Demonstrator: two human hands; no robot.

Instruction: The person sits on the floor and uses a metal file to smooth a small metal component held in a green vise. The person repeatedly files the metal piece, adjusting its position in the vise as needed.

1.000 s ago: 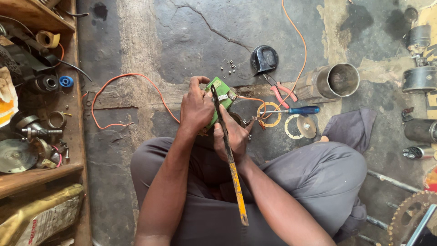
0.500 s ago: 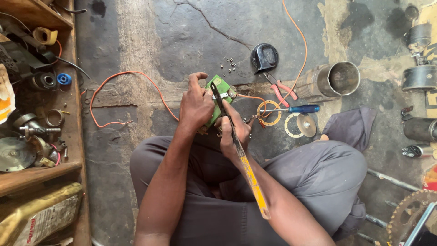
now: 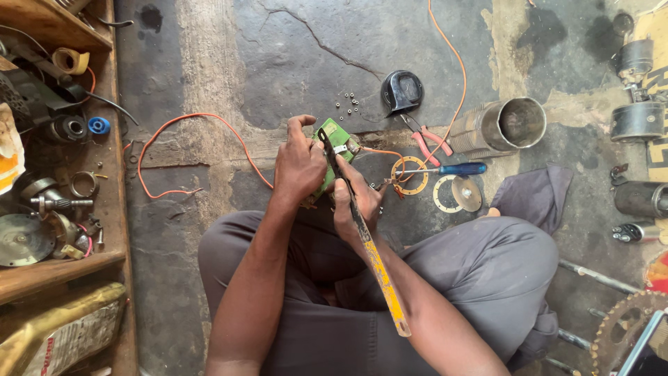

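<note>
Cracked concrete floor, left hand point(image 3: 298, 167) gripping green block point(image 3: 332, 139), right hand point(image 3: 353, 202) holding yellow-handled tool point(image 3: 379, 271)

One head-worn camera looks steeply down, close over the lap and the stone floor point(image 3: 209, 83) beyond.

Even, soft daylight fills the frame, brightest at the upper right, where the pale floor point(image 3: 557, 42) looks washed out. Shadows are faint and short. Focus is sharp at centre; the edges bend slightly and the corners soften.
</note>
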